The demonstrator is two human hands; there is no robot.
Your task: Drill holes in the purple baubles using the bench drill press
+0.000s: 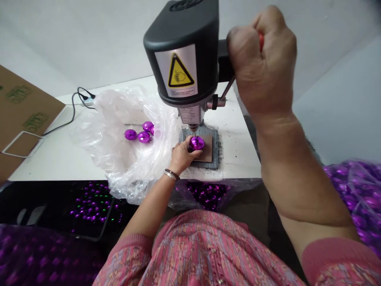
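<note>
Under the bit of a black bench drill press [181, 43], a shiny purple ball [197, 143] rests on a brown board [205, 155] over the grey drill base [214, 163]. My left hand [183, 155] grips that ball from its left side, thumb and fingers curled around it. The drill bit comes down at the top of the ball; whether it has entered, I cannot make out. Up at the right, my right hand [266, 63] is closed in a fist around the drill press handle, whose red end [261, 41] shows between the fingers.
Several purple balls [144, 137] lie in a crumpled clear plastic bag [119, 167] on the white table [59, 159]. A cardboard box [24, 107] stands at the left, near a black cable [74, 113]. Dark shavings surround the base. A bag of purple balls [363, 190] sits at the right.
</note>
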